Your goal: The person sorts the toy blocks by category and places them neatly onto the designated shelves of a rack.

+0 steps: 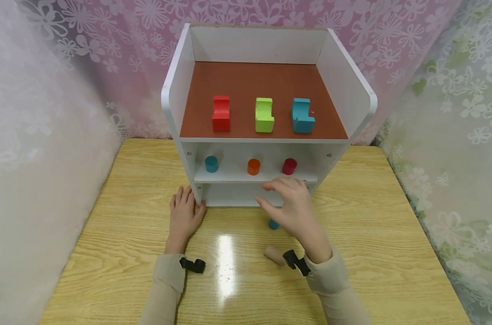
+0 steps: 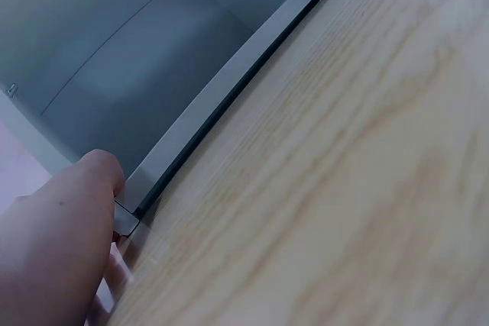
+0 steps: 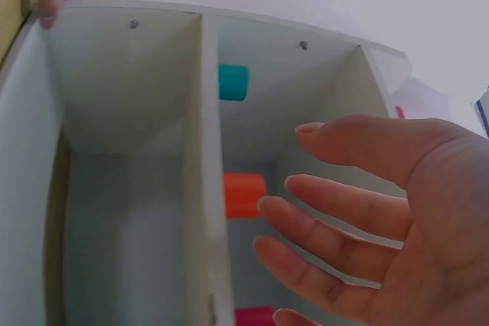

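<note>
My left hand [image 1: 183,216] holds the lower left corner of a white shelf unit [image 1: 260,141]. Its thumb [image 2: 103,169] hooks over the front edge, and its fingers lie along the outside. My right hand [image 1: 292,203] hovers before the lower shelves, thumb and fingers spread apart with nothing between them. On the middle shelf stand a blue cylinder [image 1: 211,164], an orange cylinder [image 1: 253,167] and a crimson cylinder [image 1: 289,166]. The right hand is nearest the crimson one. A second blue cylinder [image 1: 274,224], partly hidden by that hand, is on the table.
On the brown top board stand a red notched block [image 1: 221,122], a green notched block [image 1: 264,124] and a blue notched block [image 1: 303,124]. A beige cylinder [image 1: 273,255] lies on the wooden table [image 1: 128,225] by the right wrist. Flowered curtains [image 1: 144,72] surround the table.
</note>
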`<state>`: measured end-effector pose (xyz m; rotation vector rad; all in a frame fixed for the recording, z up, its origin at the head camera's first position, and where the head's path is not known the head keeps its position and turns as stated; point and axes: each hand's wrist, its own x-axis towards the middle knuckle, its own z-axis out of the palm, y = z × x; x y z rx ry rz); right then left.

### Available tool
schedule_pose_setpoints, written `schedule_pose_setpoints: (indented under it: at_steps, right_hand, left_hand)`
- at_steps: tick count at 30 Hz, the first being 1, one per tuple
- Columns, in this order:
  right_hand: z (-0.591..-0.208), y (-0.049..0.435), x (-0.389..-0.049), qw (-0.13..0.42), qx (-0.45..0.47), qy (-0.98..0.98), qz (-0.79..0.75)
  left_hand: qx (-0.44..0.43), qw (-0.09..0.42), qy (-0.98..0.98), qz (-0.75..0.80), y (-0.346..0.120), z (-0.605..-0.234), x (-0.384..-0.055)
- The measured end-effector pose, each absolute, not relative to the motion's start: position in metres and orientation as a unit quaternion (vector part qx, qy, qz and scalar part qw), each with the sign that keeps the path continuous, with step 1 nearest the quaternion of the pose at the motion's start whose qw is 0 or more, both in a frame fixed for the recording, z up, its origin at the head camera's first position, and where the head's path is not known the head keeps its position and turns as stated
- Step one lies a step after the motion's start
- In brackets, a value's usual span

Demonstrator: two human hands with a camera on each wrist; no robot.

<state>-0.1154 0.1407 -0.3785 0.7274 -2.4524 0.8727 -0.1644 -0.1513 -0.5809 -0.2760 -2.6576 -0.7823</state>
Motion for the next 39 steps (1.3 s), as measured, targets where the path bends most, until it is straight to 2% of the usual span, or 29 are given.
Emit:
schedule_pose_setpoints:
  at_steps: [19, 39]
  right_hand:
    - [-0.435, 0.169, -0.106, 0.136, 0.194, -0.919, 0.316]
    - [-0.487, 0.183, -0.112, 0.045, 0.14, -0.959, 0.24]
  left_hand:
    - [-0.096, 0.18, -0.939, -0.276, -0.151, -0.577, -0.162]
    - [-0.098, 0.182, -0.939, -0.274, -0.151, -0.578, -0.164]
